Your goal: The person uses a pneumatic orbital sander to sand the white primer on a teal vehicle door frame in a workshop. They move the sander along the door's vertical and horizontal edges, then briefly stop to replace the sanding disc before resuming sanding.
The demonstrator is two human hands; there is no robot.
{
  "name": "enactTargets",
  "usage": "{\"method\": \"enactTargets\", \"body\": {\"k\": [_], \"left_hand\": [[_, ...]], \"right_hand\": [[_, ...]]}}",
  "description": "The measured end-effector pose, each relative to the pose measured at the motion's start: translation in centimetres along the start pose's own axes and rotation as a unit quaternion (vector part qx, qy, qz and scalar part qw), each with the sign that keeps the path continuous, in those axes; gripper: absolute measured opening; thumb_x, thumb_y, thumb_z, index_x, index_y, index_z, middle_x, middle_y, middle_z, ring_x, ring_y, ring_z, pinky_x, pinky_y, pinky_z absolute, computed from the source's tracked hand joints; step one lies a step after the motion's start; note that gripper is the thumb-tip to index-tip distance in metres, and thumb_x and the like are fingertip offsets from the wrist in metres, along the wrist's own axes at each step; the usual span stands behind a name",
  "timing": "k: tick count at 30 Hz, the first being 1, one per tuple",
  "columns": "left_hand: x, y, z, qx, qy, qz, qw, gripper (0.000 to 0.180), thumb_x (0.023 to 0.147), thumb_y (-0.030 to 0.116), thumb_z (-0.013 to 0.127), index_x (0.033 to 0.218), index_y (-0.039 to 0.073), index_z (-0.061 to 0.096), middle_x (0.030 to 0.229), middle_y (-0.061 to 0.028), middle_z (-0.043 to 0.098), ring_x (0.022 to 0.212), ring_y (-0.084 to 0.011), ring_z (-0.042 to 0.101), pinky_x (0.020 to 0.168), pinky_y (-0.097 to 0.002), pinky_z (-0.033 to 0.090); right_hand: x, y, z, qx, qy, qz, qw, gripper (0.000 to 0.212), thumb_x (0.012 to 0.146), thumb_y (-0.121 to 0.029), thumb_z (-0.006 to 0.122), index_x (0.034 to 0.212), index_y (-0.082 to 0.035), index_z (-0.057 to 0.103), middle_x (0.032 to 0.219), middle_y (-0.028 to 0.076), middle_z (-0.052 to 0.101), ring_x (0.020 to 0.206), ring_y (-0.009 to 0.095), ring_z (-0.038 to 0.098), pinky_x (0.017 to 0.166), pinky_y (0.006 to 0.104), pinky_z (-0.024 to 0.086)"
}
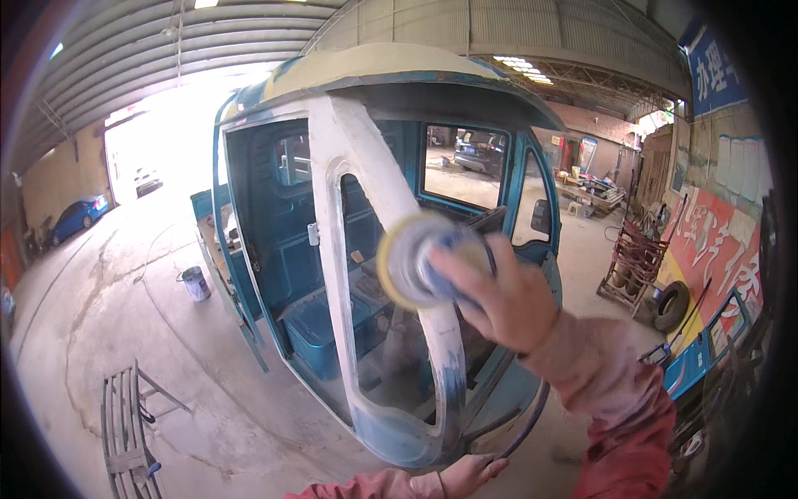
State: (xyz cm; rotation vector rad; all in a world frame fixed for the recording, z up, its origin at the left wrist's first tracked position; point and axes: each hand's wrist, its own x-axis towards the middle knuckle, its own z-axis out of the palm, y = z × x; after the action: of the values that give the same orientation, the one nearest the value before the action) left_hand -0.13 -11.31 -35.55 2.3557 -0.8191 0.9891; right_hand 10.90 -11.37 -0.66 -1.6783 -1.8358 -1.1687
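Round sander (406, 262) at frame centre, in front of the white pillar (384, 187) of a blue cab (386, 441), contact unclear, right hand (511, 295) wrapped around the sander, left hand (467, 476) closed around a dark hose (534, 422) at lower centre, bucket (197, 287) at left, tyre (662, 314) at right.

We can reach through the white-and-blue metal window frame (329, 241); the round, yellow-edged power sander (405, 263) blocks part of its right bar, and the dark, flexible hose (536, 418) curves across the space between our left hand (465, 476) and right forearm (586, 370).
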Motion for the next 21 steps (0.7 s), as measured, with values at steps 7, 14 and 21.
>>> {"method": "enactTargets", "body": {"k": [7, 14, 21], "left_hand": [[3.1, 0.0, -5.6, -0.398, 0.036, -0.347, 0.848, 0.024, 0.107, 0.025, 0.058, 0.104, 0.003, 0.065, 0.081, -0.0103, 0.060, 0.075, -0.0152, 0.055, 0.067, -0.0353, 0.050], [3.3, 1.1, -6.0, -0.352, -0.002, -0.314, 0.882, 0.027, 0.107, 0.025, 0.057, 0.096, 0.002, 0.065, 0.076, -0.0078, 0.060, 0.072, -0.0159, 0.055, 0.065, -0.0365, 0.049], [4.7, 1.2, -10.1, -0.395, 0.050, -0.362, 0.843, 0.030, 0.108, 0.028, 0.054, 0.095, 0.003, 0.064, 0.074, -0.0045, 0.061, 0.067, -0.0131, 0.058, 0.062, -0.0331, 0.050]], "right_hand": [[9.9, 3.7, 1.0, 0.010, 0.075, 0.065, 0.995, 0.080, 0.084, -0.009, 0.074, 0.155, -0.025, 0.039, 0.118, 0.023, 0.059, 0.090, 0.046, 0.066, 0.078, 0.0493, 0.058], [6.4, 1.0, -0.5, 0.025, 0.001, 0.012, 1.000, 0.080, 0.085, -0.009, 0.074, 0.155, -0.026, 0.040, 0.126, 0.022, 0.057, 0.095, 0.043, 0.069, 0.079, 0.0464, 0.060], [12.6, 2.9, 0.9, -0.032, 0.066, 0.026, 0.997, 0.082, 0.087, -0.013, 0.072, 0.158, -0.031, 0.035, 0.100, 0.022, 0.057, 0.081, 0.045, 0.065, 0.075, 0.0483, 0.057]]}}
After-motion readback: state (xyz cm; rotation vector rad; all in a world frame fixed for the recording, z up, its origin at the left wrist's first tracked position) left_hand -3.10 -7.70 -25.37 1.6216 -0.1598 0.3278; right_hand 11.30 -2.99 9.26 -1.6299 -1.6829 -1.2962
